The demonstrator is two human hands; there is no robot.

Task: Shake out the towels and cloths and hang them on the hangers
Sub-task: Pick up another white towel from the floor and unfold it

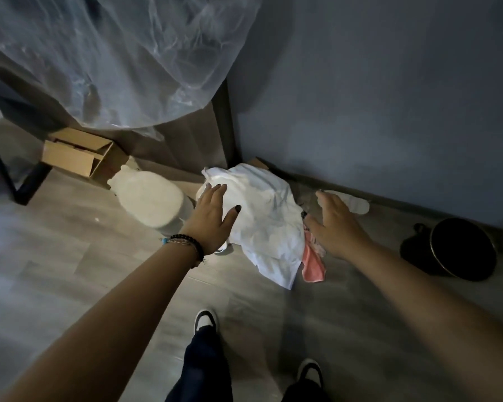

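- Your left hand (212, 217) reaches over the white cloth (262, 216), fingers spread.
- Your right hand (336, 227), fingers spread, hovers just right of it.
- Cloth pile lies on the floor (70, 256) by the far wall, pink cloth (312, 265) underneath.

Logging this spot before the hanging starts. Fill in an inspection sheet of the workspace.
Surface: grey wood-look floor, dimly lit.
Job's things: crumpled white cloth piled on the floor by the wall; pink cloth showing from under its right edge; no hangers seen.
Clutter: open cardboard box, pale round container, black bucket on its side, small white item by the skirting.
Hands: left hand open, over the white cloth's left side; right hand open, at its right edge; contact cannot be told.
Cables: nothing seen.
Surroundings: clear plastic sheeting hanging above, grey wall, black metal frame.
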